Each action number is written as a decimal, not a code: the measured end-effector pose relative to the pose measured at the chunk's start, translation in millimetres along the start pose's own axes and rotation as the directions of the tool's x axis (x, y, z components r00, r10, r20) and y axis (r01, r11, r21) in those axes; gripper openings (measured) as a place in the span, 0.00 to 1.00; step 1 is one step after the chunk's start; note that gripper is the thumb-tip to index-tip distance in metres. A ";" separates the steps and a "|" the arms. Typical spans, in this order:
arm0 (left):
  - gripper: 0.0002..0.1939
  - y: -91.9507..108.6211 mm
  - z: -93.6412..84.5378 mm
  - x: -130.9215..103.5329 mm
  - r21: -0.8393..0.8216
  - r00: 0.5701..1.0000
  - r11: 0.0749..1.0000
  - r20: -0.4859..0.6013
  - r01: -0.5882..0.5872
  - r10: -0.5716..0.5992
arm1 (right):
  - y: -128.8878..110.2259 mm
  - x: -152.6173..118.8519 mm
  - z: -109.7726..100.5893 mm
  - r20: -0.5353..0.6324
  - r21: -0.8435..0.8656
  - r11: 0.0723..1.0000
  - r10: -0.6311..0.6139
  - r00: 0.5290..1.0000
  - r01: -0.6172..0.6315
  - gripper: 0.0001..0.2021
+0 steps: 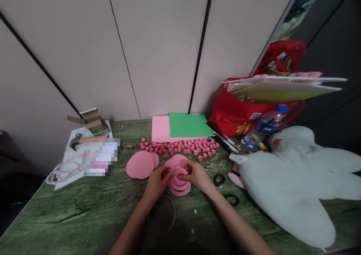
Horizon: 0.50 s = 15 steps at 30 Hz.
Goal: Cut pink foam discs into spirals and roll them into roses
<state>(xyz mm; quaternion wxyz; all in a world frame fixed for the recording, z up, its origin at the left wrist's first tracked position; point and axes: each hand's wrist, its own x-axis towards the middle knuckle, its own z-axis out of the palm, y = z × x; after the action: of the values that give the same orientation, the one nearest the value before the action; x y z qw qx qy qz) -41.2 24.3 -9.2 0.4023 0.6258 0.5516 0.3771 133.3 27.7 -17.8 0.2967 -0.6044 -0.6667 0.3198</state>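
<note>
A spiral-cut strip of pink paper (pixel 180 189) hangs in loose rings between my two hands over the table. My left hand (pixel 158 180) pinches its left side between thumb and fingertips. On the other side, my right hand (pixel 197 175) grips the spiral with thumb and forefinger. Pink paper discs (pixel 140 165) lie overlapping just left of my left hand. Behind both hands, several small rolled pink paper roses (pixel 188 147) are spread in a wide band. Two black loops (pixel 219 180), apparently scissor handles, lie right of my right wrist.
Pink and green paper sheets (pixel 191 125) lie by the wall. At left are a hammer (pixel 89 139), an open box (pixel 94 119) and beaded strands (pixel 67 168). Rightward stand a red bag (pixel 225 110), a bottle (pixel 266 125) and a large white plush toy (pixel 284 183).
</note>
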 end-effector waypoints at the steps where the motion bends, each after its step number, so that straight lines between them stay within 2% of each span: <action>1: 0.10 0.0 1.3 -0.6 -0.030 1.000 1.000 0.004 0.006 -0.006 | 2.0 0.9 0.8 -0.004 0.048 0.999 -0.021 1.000 0.021 0.14; 3: 0.08 -0.8 3.1 -1.7 -0.092 1.000 0.995 -0.001 0.026 -0.026 | 5.4 1.9 2.8 -0.013 0.168 0.983 -0.068 0.998 0.069 0.16; 6: 0.11 -3.8 2.7 -3.0 -0.191 0.997 0.979 -0.021 0.071 -0.076 | 7.9 1.7 4.7 -0.018 0.398 0.911 -0.112 0.994 0.109 0.19; 8: 0.13 -6.2 0.8 -3.3 -0.248 0.993 0.964 -0.036 0.100 -0.112 | 7.9 0.9 4.5 -0.029 0.490 0.866 -0.092 0.995 0.094 0.18; 12: 0.16 -8.6 -2.3 -2.7 -0.312 0.985 0.941 -0.065 0.131 -0.158 | 7.0 0.3 3.5 -0.079 0.569 0.821 0.000 0.997 0.045 0.20; 15: 0.16 -8.3 -1.9 -2.8 -0.309 0.980 0.940 -0.089 0.143 -0.178 | 8.0 0.3 5.4 -0.055 0.636 0.772 0.041 0.998 0.003 0.18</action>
<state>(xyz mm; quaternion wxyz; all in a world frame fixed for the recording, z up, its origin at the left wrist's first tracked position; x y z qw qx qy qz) -46.4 22.3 -16.1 0.4897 0.4875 0.5592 0.4581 134.0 28.1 -27.4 0.5017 -0.4856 -0.5035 0.5090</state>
